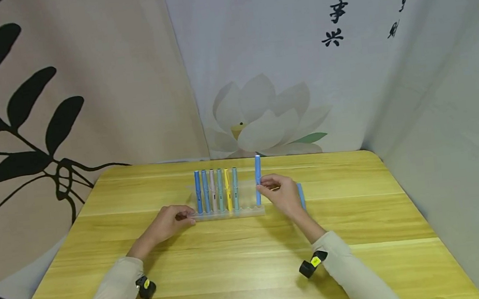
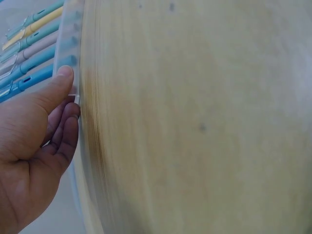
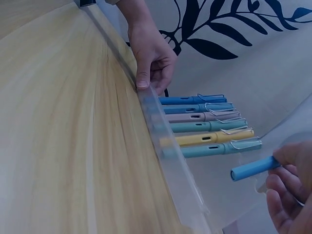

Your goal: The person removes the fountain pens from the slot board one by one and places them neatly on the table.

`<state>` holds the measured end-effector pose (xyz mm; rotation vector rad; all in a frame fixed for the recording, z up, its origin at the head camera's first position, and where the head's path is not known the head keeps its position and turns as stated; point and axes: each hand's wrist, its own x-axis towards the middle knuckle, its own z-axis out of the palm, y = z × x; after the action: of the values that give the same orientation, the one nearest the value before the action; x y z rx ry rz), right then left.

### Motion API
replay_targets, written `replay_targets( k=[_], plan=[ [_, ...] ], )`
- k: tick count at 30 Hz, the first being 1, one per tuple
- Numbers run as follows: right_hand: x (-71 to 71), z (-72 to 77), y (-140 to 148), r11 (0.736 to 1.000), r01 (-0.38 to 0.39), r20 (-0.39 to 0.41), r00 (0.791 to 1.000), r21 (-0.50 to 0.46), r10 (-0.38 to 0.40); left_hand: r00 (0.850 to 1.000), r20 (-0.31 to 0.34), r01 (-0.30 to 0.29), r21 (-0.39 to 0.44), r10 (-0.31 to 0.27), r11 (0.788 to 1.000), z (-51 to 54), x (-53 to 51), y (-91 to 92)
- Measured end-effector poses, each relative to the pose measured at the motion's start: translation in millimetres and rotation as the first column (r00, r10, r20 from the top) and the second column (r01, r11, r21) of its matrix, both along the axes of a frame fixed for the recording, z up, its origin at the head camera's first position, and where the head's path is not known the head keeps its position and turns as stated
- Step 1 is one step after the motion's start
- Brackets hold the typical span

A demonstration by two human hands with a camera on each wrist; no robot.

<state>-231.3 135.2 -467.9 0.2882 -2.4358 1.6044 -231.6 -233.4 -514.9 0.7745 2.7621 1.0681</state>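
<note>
A clear plastic rack [image 1: 229,214] holds several upright pens in a row: blue, purple, green and a yellow pen [image 1: 228,189]. My left hand [image 1: 166,224] grips the rack's left end, the thumb [image 2: 64,75] on its edge in the left wrist view. My right hand [image 1: 282,193] pinches a blue pen [image 1: 257,169] between thumb and fingers, upright by the rack's right end. In the right wrist view that blue pen's end [image 3: 251,169] points toward the rack [image 3: 175,170], apart from the green pen [image 3: 214,148]; the rest of it is hidden by the fingers.
Another blue pen [image 1: 301,195] lies on the wooden table [image 1: 218,278], just right of my right hand and partly hidden by it. Behind the table's back edge hang curtains with a leaf print [image 1: 15,165] and a flower print [image 1: 262,118].
</note>
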Motion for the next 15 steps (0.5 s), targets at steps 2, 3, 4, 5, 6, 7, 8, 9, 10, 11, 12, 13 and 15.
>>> replay_targets(
  k=[2,3,4,5,6,7,8,9,10,11,12,13,15],
  plan=[
    [1.0,0.5,4.6,1.000,0.008,0.001,1.000,0.005,-0.008,1.000,-0.013,0.004,0.001,-0.004,1.000,-0.5,-0.1,-0.1],
    [1.8,1.1,7.0,1.000,0.008,-0.001,1.000,0.003,-0.008,1.000,-0.017,0.004,0.001,-0.004,1.000,-0.8,-0.3,-0.3],
    [2.6,1.7,9.4,1.000,0.008,-0.001,1.000,0.002,-0.008,1.000,-0.018,0.002,0.002,-0.002,1.000,-0.9,-0.3,-0.1],
    [3.4,2.0,12.1,1.000,0.010,0.000,1.000,0.003,-0.010,1.000,-0.020,0.000,0.003,0.000,1.000,-1.0,-0.4,-0.1],
    [4.1,2.4,14.9,1.000,0.012,0.001,1.000,0.006,-0.012,1.000,-0.020,0.003,0.003,-0.003,1.000,-1.3,-0.4,-0.2],
    [4.7,2.5,17.6,1.000,0.013,0.000,1.000,0.005,-0.013,1.000,-0.022,0.005,0.003,-0.005,1.000,-1.3,-0.3,-0.4],
    [5.2,2.3,20.5,1.000,0.015,0.000,1.000,0.007,-0.015,1.000,-0.018,0.003,0.002,-0.003,1.000,-1.2,-0.3,-0.3],
    [5.8,2.4,23.1,1.000,0.018,-0.002,1.000,0.012,-0.018,1.000,-0.011,-0.001,-0.001,0.001,1.000,-0.9,-0.1,-0.1],
    [6.2,2.2,25.8,1.000,0.023,-0.002,1.000,0.016,-0.023,1.000,-0.006,-0.003,-0.002,0.003,1.000,-0.4,0.2,0.1],
    [6.7,2.2,28.5,0.999,0.027,-0.002,1.000,0.021,-0.027,1.000,-0.002,-0.003,-0.005,0.003,1.000,-0.1,0.2,0.1],
    [7.1,2.1,31.0,0.999,0.033,-0.002,0.999,0.026,-0.033,1.000,0.001,-0.001,-0.006,0.001,1.000,0.2,0.4,0.2],
    [7.5,1.6,33.5,0.999,0.039,-0.002,0.999,0.030,-0.039,1.000,0.004,-0.001,-0.007,0.001,1.000,0.6,0.6,0.3],
    [8.4,1.3,38.3,0.998,0.051,-0.001,0.999,0.038,-0.051,1.000,0.007,0.001,-0.008,-0.001,1.000,1.2,0.5,0.5]
  ],
)
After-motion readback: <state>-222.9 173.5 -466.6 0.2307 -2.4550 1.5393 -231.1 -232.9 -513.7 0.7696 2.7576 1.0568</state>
